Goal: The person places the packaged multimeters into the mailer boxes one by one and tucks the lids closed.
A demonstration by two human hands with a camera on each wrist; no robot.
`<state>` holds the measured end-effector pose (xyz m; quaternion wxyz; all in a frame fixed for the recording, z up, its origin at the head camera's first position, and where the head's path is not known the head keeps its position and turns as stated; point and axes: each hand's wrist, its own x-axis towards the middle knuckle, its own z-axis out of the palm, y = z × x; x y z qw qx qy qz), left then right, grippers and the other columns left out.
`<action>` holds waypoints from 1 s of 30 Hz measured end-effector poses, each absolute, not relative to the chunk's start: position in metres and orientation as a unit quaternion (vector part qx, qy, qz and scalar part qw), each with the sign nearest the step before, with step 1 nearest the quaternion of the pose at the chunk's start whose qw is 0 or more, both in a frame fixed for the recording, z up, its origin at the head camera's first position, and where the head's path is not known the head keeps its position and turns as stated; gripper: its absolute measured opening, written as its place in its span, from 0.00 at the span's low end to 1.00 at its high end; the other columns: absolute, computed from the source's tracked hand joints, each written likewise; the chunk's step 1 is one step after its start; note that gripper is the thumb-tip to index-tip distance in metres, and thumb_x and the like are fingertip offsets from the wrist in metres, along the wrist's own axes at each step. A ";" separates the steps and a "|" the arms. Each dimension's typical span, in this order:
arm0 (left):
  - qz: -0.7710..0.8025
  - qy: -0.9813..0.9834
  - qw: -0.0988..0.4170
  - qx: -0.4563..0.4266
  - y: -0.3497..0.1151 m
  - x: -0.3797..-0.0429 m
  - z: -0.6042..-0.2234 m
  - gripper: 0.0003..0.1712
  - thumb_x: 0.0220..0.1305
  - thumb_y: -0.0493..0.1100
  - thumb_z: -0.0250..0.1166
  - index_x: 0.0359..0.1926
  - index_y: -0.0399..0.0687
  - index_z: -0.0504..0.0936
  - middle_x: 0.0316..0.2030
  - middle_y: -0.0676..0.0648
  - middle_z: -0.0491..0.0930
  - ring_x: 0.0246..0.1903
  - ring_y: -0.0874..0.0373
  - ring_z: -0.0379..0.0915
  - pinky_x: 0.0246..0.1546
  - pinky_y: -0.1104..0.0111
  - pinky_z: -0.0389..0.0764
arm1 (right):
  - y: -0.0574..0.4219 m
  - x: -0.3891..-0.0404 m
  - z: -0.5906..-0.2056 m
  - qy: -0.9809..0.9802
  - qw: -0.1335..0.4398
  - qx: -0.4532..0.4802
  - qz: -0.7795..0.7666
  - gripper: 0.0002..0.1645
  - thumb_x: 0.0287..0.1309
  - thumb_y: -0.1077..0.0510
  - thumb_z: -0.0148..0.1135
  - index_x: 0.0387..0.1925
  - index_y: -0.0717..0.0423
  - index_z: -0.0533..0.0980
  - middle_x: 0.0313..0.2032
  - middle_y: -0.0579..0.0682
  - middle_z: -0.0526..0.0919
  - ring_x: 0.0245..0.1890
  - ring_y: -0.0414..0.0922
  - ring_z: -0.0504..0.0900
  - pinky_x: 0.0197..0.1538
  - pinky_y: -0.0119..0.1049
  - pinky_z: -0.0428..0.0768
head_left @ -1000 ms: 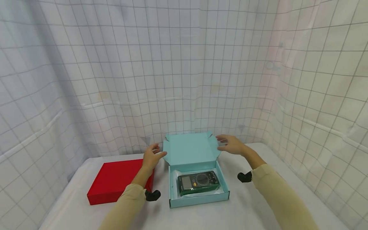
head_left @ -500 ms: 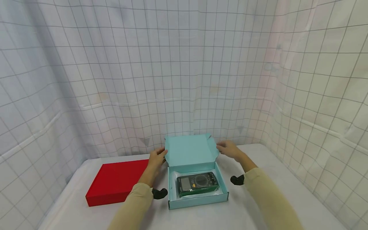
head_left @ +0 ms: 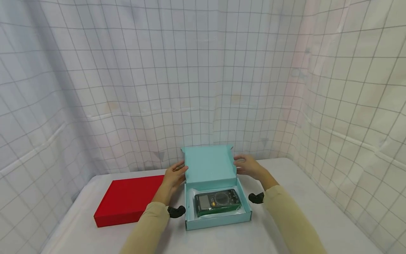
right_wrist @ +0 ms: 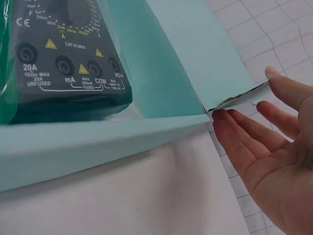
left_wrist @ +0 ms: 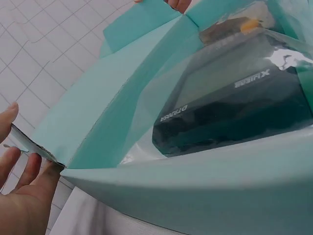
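Observation:
A light-blue cardboard box point(head_left: 219, 222) stands with its lid point(head_left: 209, 163) raised and leaning back. Inside it lies a digital multimeter point(head_left: 219, 201) in clear plastic wrap. My left hand point(head_left: 173, 177) is at the lid's left edge. In the left wrist view its fingers lie along the outer side of the left flap point(left_wrist: 33, 146), the thumb at the flap's free end. On the opposite edge, my right hand point(head_left: 248, 166) touches the right flap point(right_wrist: 243, 95) with nearly straight fingers, its thumb by the flap's tip. Both flaps are bent inward.
A closed red box point(head_left: 130, 199) sits left of the blue one, partly behind my left forearm. Both boxes are on a white-covered table point(head_left: 228, 241). A white checked curtain point(head_left: 203, 88) hangs behind and along the sides.
Both hands have come inward to the lid's edges. The side flaps, spread outward a second ago, are now folded in. The box and multimeter stay in place.

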<state>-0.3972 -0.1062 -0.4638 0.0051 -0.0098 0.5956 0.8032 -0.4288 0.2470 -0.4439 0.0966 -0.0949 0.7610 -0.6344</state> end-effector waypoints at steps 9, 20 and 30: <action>0.791 0.611 0.019 0.002 -0.106 -0.396 -0.467 0.41 0.71 0.34 0.68 0.77 0.27 0.57 0.73 0.31 0.60 0.70 0.41 0.63 0.68 0.55 0.67 | 0.252 -0.429 -0.448 0.744 0.137 -0.104 -0.646 0.38 0.76 0.57 0.59 0.75 0.74 0.56 0.69 0.70 0.67 0.64 0.62 0.76 0.61 0.47 0.80; 0.772 0.633 0.045 0.033 -0.112 -0.395 -0.464 0.38 0.71 0.34 0.68 0.73 0.23 0.61 0.70 0.27 0.64 0.67 0.39 0.68 0.65 0.52 0.71 | 0.258 -0.423 -0.447 0.739 0.141 -0.152 -0.641 0.39 0.76 0.60 0.59 0.76 0.74 0.54 0.73 0.69 0.61 0.70 0.60 0.70 0.64 0.44 0.76; 0.750 0.656 0.056 0.054 -0.118 -0.389 -0.462 0.40 0.67 0.36 0.72 0.74 0.33 0.64 0.70 0.30 0.68 0.64 0.37 0.72 0.60 0.51 0.76 | 0.260 -0.418 -0.443 0.733 0.151 -0.162 -0.643 0.41 0.72 0.63 0.64 0.76 0.73 0.55 0.74 0.68 0.62 0.69 0.57 0.72 0.68 0.49 0.71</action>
